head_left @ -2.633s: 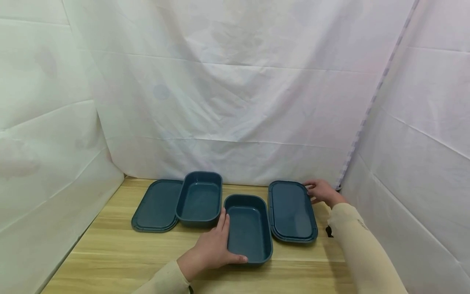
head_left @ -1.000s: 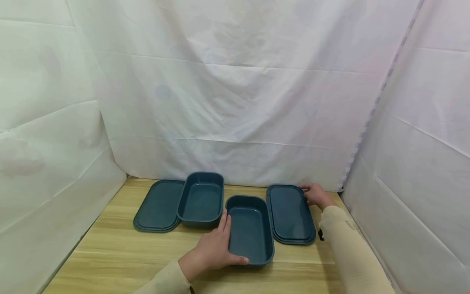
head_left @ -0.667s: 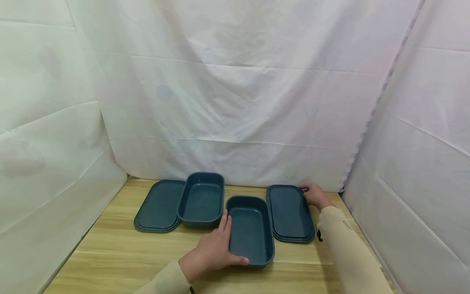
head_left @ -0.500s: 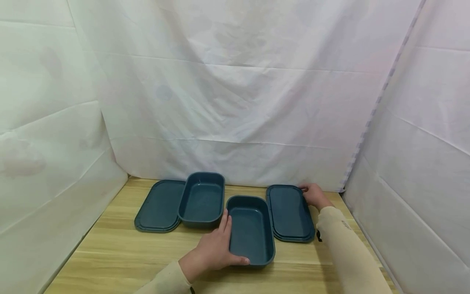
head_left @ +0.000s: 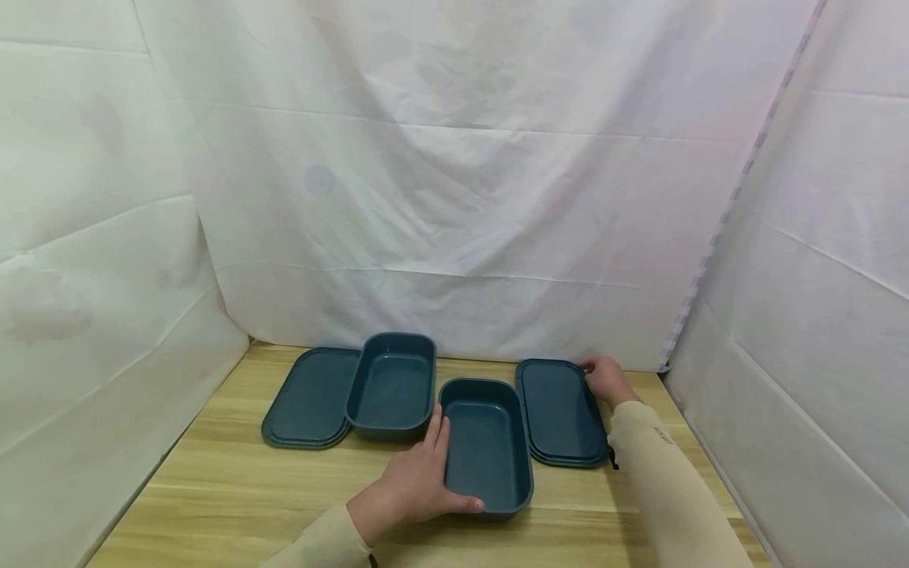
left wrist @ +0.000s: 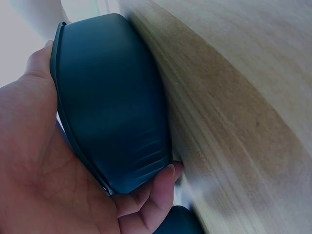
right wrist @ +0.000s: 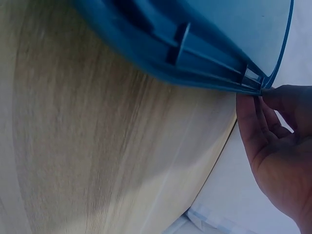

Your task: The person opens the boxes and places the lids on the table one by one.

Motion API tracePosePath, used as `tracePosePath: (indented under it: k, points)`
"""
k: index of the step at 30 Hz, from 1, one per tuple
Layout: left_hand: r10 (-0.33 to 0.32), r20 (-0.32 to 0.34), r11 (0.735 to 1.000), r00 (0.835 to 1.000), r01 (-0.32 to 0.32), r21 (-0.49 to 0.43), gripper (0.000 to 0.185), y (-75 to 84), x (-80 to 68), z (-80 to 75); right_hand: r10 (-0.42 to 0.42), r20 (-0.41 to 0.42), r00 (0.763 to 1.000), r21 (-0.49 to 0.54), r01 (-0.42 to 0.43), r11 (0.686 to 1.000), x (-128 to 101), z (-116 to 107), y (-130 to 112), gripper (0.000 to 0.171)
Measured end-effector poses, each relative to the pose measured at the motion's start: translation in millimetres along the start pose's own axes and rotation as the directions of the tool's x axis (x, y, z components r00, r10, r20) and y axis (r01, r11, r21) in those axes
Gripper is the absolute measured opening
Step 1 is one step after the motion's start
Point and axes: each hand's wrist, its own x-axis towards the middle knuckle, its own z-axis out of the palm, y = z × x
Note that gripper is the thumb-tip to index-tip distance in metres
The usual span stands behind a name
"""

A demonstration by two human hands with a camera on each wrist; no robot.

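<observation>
My left hand (head_left: pixel 415 480) holds a dark teal food container (head_left: pixel 483 442) standing upright on the table. Its thumb lies over the near rim and the fingers run along the left side. In the left wrist view, fingertips curl round the container's wall (left wrist: pixel 112 92). At the right, my right hand (head_left: pixel 607 380) pinches the far right corner of a matching lid (head_left: pixel 561 410). The right wrist view shows thumb and fingers at that lid's edge (right wrist: pixel 214 80), with ribs under its rim visible. The lid's left edge lies close beside the container.
A second open teal container (head_left: pixel 394 386) stands to the left, its left side overlapping another lid (head_left: pixel 305 398) in the head view. White cloth (head_left: pixel 454 197) hangs behind and on both sides of the wooden table (head_left: pixel 234 489).
My right hand and its lid have shifted slightly left and toward me, and the lid looks flatter. The left hand stays on its container.
</observation>
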Motion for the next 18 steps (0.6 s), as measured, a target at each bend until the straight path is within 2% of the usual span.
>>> tracePosePath:
  k: [12, 18]
  points:
    - [-0.001, -0.003, 1.000, 1.000, 0.001, -0.003, 0.147, -0.6, 0.4, -0.2, -0.015, -0.057, 0.998, -0.054, 0.012, 0.998, 3.0, 5.4, 3.8, 0.034]
    - [-0.007, 0.004, 1.000, 1.000, 0.007, -0.003, 0.147, 0.2, -0.3, -1.3, 0.012, -0.072, 0.997, -0.073, -0.018, 0.997, 3.1, 6.9, 0.1, 0.031]
